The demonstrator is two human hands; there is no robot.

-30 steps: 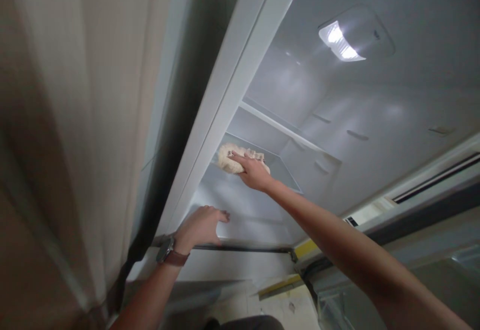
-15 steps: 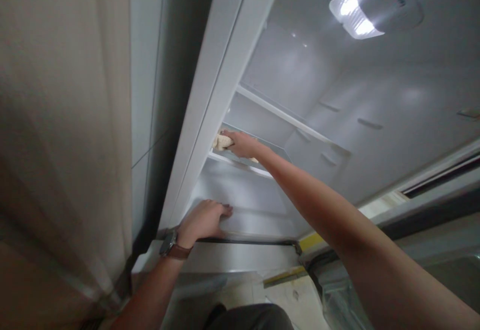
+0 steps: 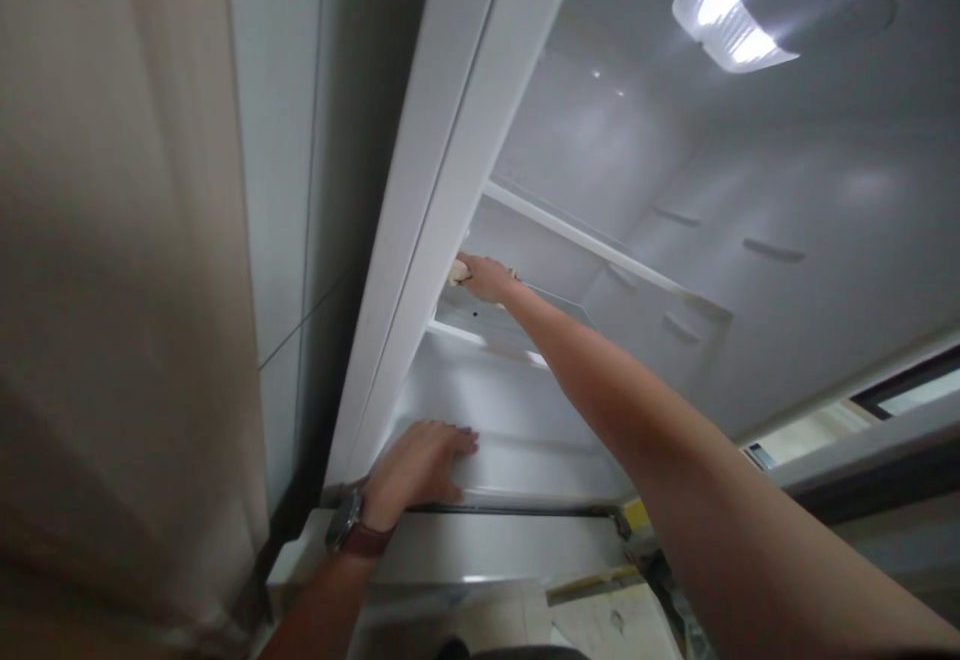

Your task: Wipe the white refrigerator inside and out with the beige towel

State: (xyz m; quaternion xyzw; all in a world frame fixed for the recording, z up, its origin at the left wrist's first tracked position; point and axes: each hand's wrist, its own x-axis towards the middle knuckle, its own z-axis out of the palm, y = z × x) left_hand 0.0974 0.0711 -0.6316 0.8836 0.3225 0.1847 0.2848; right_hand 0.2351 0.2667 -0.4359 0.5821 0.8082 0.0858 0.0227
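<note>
Inside a lit fridge (image 3: 750, 170), my right hand (image 3: 487, 278) reaches far in, its fingers closed on a cream-coloured cloth (image 3: 459, 272). The cloth lies against a glass shelf (image 3: 480, 325) near the fridge's left side wall, and part of it is hidden under the hand. My left hand (image 3: 424, 465), with a watch (image 3: 346, 520) on a brown strap at the wrist, rests on the fridge's floor at its lower front corner. Its fingers are stretched out and the thumb is apart, with nothing held.
A lamp (image 3: 739, 20) glows in the fridge's upper part. Another shelf edge (image 3: 585, 240) runs above the glass shelf. Left of the fridge frame stand a tiled wall (image 3: 277, 240) and a beige curtain-like surface (image 3: 112, 240). Light flooring (image 3: 480, 630) shows below.
My right hand has moved the cloth deeper along the glass shelf, baring more of the shelf's front part. My left hand stays at the lower corner. The view has shifted slightly.
</note>
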